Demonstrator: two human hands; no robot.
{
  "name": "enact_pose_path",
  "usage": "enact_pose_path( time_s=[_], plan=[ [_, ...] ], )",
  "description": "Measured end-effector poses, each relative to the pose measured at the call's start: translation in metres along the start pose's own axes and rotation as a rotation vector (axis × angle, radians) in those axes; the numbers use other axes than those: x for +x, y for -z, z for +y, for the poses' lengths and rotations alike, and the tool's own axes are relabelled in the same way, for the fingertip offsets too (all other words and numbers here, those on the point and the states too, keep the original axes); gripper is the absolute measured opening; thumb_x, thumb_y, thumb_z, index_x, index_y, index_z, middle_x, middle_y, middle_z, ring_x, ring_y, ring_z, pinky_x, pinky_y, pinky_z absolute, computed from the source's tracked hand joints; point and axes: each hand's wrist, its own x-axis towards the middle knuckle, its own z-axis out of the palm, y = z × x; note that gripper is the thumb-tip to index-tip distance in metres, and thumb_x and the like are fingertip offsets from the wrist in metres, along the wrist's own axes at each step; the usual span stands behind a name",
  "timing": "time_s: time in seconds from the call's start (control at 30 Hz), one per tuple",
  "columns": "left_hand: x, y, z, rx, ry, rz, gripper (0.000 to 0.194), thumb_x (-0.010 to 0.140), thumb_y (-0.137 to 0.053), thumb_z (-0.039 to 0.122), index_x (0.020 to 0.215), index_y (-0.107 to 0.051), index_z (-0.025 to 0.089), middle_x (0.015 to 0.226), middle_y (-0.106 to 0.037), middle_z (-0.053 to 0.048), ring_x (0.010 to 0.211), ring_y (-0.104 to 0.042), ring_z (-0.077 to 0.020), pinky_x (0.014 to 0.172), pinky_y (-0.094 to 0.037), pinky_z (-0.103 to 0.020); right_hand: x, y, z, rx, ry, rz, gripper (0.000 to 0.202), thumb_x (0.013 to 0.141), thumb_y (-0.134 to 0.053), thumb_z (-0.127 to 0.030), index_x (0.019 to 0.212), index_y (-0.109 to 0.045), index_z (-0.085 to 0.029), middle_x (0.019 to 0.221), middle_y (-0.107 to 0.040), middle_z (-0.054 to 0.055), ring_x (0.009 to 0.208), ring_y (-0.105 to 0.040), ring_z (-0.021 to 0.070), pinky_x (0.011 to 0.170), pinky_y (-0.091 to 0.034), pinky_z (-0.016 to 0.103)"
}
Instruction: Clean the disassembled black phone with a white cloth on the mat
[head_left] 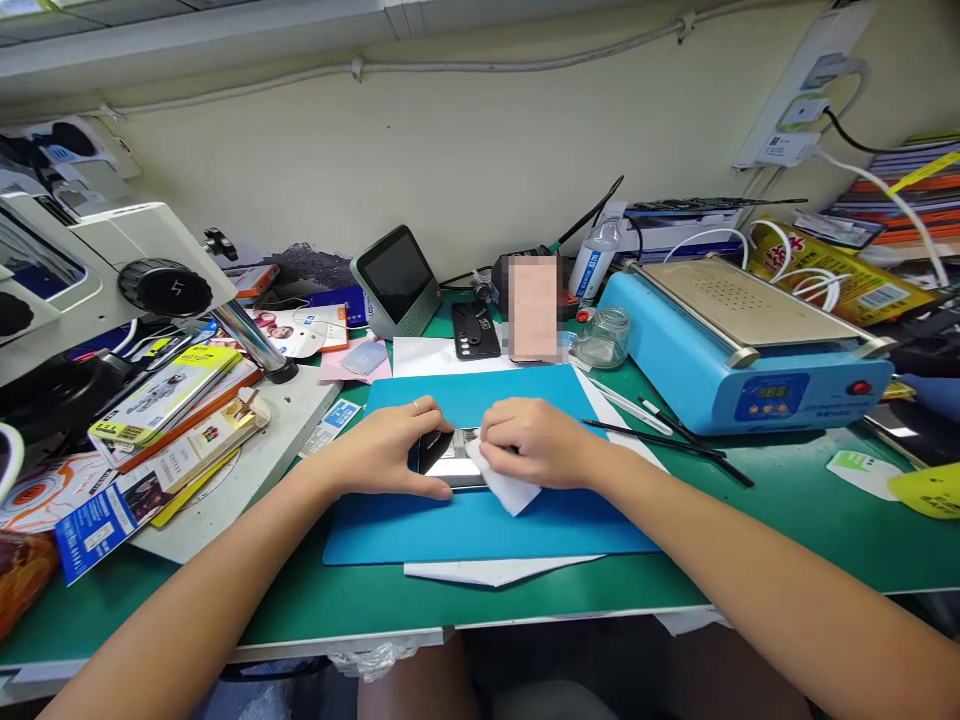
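Observation:
A flat silver and black device that looks like a phone (450, 466) lies on the blue mat (420, 528). My left hand (386, 447) grips its left end, thumb along the near edge and fingers over the far edge; a ring shows on one finger. My right hand (536, 440) is closed on a white wipe (513, 490), pressed against the device's right part. The wipe and fingers hide that end of the device.
At left stands a microscope (150, 270) beside stacked phone boxes (169, 400). A blue heating machine (742, 350) is at right. Behind the mat are a smart display (397, 280), a black phone case (475, 331), a glass jar (602, 338) and a bottle (598, 255). Thin tools (675, 430) lie right of the mat.

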Motion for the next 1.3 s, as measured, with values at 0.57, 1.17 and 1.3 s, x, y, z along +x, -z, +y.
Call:
enact_pose_path(
  time_s=[0.57,1.17,1.3],
  plan=[
    [-0.0006,0.0,-0.0021,-0.006,-0.006,-0.003,0.063,0.077,-0.071,0.069,0.12,-0.06,0.023,0.106,-0.056,-0.003,0.086,-0.06,-0.0198,0.07,-0.043,-0.028,-0.0012,0.0014,-0.0009,0.073,-0.002,-0.018,0.031,0.1,-0.051,-0.025,0.078,-0.072,-0.017,0.09,-0.074,0.007,0.085,-0.065,0.0179,0.076,-0.047,0.029],
    [-0.0007,0.0007,-0.0023,-0.018,0.004,-0.02,0.064,0.078,-0.071,0.069,0.121,-0.059,0.023,0.108,-0.057,-0.004,0.087,-0.06,-0.0198,0.072,-0.043,-0.029,-0.0006,0.0046,-0.001,0.031,-0.044,0.012,0.036,0.099,-0.055,-0.031,0.071,-0.07,-0.017,0.078,-0.072,0.006,0.076,-0.063,0.0173,0.072,-0.046,0.03],
    [-0.0009,0.0007,-0.0023,-0.013,0.003,-0.016,0.064,0.078,-0.07,0.069,0.121,-0.06,0.023,0.108,-0.056,-0.004,0.087,-0.059,-0.0198,0.071,-0.042,-0.029,0.0005,0.0025,-0.0017,0.037,-0.024,-0.009,0.034,0.1,-0.055,-0.032,0.074,-0.072,-0.017,0.083,-0.073,0.007,0.082,-0.064,0.0186,0.076,-0.047,0.03]
  ],
)
